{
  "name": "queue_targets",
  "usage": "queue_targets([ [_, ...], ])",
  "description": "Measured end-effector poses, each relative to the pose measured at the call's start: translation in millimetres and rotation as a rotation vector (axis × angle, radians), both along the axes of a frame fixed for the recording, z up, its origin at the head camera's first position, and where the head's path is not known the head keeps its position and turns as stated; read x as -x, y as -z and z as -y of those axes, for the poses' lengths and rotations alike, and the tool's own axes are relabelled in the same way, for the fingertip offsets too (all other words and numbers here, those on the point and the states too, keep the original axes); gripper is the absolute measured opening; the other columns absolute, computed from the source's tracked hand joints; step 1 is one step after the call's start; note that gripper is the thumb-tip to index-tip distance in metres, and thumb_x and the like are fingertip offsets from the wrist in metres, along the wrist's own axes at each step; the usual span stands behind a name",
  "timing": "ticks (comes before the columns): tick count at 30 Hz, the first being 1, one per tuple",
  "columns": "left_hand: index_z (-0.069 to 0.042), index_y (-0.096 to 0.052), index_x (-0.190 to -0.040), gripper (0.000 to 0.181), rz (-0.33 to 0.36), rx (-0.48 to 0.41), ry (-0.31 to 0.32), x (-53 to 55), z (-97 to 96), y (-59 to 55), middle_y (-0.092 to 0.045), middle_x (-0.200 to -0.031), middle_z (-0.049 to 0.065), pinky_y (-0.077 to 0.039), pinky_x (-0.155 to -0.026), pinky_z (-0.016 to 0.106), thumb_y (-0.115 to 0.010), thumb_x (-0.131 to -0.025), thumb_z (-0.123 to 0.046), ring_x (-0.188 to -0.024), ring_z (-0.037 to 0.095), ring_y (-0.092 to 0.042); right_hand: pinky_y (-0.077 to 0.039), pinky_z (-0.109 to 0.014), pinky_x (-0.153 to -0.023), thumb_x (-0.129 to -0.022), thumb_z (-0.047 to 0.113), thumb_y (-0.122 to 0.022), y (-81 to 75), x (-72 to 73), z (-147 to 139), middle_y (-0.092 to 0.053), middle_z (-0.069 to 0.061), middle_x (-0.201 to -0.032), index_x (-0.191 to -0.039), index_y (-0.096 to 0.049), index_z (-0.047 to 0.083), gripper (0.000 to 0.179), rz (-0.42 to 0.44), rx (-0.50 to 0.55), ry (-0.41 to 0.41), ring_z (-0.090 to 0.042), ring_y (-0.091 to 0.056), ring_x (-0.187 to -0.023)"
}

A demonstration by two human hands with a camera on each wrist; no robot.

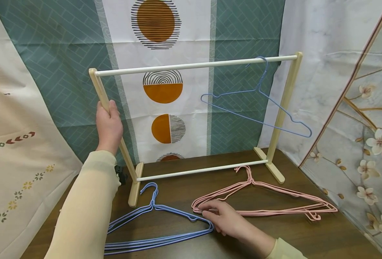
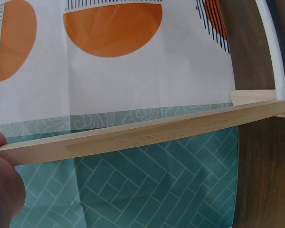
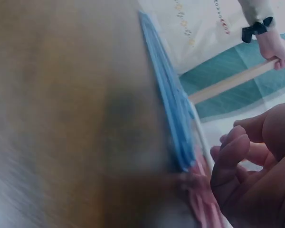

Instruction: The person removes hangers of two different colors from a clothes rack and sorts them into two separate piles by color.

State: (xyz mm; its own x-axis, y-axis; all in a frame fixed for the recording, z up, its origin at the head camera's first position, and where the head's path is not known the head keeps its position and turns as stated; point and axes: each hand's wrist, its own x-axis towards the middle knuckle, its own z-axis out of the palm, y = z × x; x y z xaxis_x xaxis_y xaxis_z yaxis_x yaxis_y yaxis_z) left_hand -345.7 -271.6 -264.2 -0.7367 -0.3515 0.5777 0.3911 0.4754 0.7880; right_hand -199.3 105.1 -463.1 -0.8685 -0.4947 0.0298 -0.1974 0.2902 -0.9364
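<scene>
My left hand [image 1: 109,126] grips the left wooden post [image 1: 126,154] of a small clothes rack. From the rack's white top bar [image 1: 184,66], a single blue hanger [image 1: 259,121] hangs near the right end. My right hand [image 1: 224,219] is low over the table, between a pile of blue hangers [image 1: 153,207] and a pile of pink hangers [image 1: 250,182]. Its fingertips overlap the pink pile's left end in the head view. In the right wrist view its fingers [image 3: 228,152] are loosely bent, with nothing between them.
The rack's lower white bar [image 1: 200,171] runs just behind both piles, between wooden feet [image 1: 136,185] on the brown table [image 1: 181,248]. Patterned cloth [image 1: 242,28] hangs behind the rack, with a floral sheet [image 1: 365,151] at the right and a cream one [image 1: 19,118] at the left.
</scene>
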Motion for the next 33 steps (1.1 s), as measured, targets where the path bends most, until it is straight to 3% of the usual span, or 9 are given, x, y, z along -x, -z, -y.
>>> queue_targets([
  [5, -0.010, -0.042, -0.145, 0.057, 0.016, -0.020, 0.007, -0.6, 3.2, 0.1, -0.045, -0.105, 0.000, -0.039, -0.072, 0.036, -0.032, -0.117, -0.058, -0.079, 0.021, -0.042, -0.046, -0.026, -0.045, -0.113, 0.021, -0.067, -19.9, 8.1, -12, -0.058, -0.004, -0.071, -0.140, -0.071, 0.007, 0.030, -0.025, 0.013, 0.060, -0.012, -0.051, -0.052],
  [10, -0.010, -0.040, -0.151, 0.061, 0.037, -0.037, 0.009, -2.8, 5.8, 4.0, -0.046, -0.109, 0.001, -0.039, -0.078, 0.039, -0.032, -0.117, -0.060, -0.088, 0.021, -0.045, -0.048, -0.028, -0.050, -0.114, 0.025, -0.066, -45.1, 16.1, -33, -0.058, -0.006, -0.070, -0.146, -0.067, 0.011, 0.035, -0.048, 0.025, 0.154, -0.014, -0.054, -0.056],
  [16, -0.011, -0.041, -0.149, 0.062, 0.056, -0.031, -0.002, -3.9, 6.6, 8.8, -0.046, -0.109, 0.001, -0.040, -0.076, 0.041, -0.030, -0.116, -0.062, -0.084, 0.022, -0.044, -0.055, -0.031, -0.053, -0.115, 0.021, -0.064, -72.0, 27.0, -60, -0.061, -0.012, -0.096, -0.150, -0.062, 0.006, 0.038, -0.124, 0.089, 0.257, -0.017, -0.058, -0.061],
  [21, -0.011, -0.042, -0.146, 0.058, 0.051, -0.030, 0.009, -3.9, 4.7, 9.7, -0.046, -0.107, 0.001, -0.040, -0.075, 0.041, -0.032, -0.117, -0.060, -0.082, 0.022, -0.043, -0.057, -0.032, -0.057, -0.117, 0.019, -0.060, -91.1, 31.0, -86, -0.061, -0.016, -0.093, -0.154, -0.056, 0.003, 0.041, -0.188, 0.125, 0.315, -0.017, -0.060, -0.063],
  [25, -0.010, -0.042, -0.145, 0.054, 0.042, -0.026, 0.008, -5.1, 4.2, 8.5, -0.045, -0.105, 0.002, -0.040, -0.073, 0.041, -0.033, -0.118, -0.057, -0.081, 0.022, -0.044, -0.060, -0.033, -0.062, -0.118, 0.023, -0.058, -107.3, 29.7, -105, -0.064, -0.019, -0.116, -0.158, -0.053, 0.005, 0.044, -0.246, 0.124, 0.368, -0.020, -0.063, -0.068],
  [28, -0.010, -0.042, -0.146, 0.054, 0.034, -0.023, 0.002, -6.2, 3.9, 6.8, -0.045, -0.104, 0.002, -0.041, -0.072, 0.040, -0.033, -0.119, -0.055, -0.081, 0.022, -0.044, -0.061, -0.034, -0.063, -0.119, 0.028, -0.056, -118.3, 27.7, -120, -0.061, -0.013, -0.129, -0.159, -0.052, 0.005, 0.046, -0.319, 0.116, 0.420, -0.021, -0.064, -0.071],
  [33, -0.009, -0.041, -0.148, 0.059, 0.024, -0.019, 0.010, -5.5, 1.4, 3.2, -0.045, -0.103, 0.003, -0.041, -0.072, 0.040, -0.033, -0.118, -0.058, -0.081, 0.022, -0.044, -0.060, -0.029, -0.061, -0.119, 0.027, -0.056, -133.0, 26.5, -145, -0.060, 0.004, -0.130, -0.155, -0.057, 0.009, 0.041, -0.435, 0.113, 0.523, -0.016, -0.066, -0.069],
])
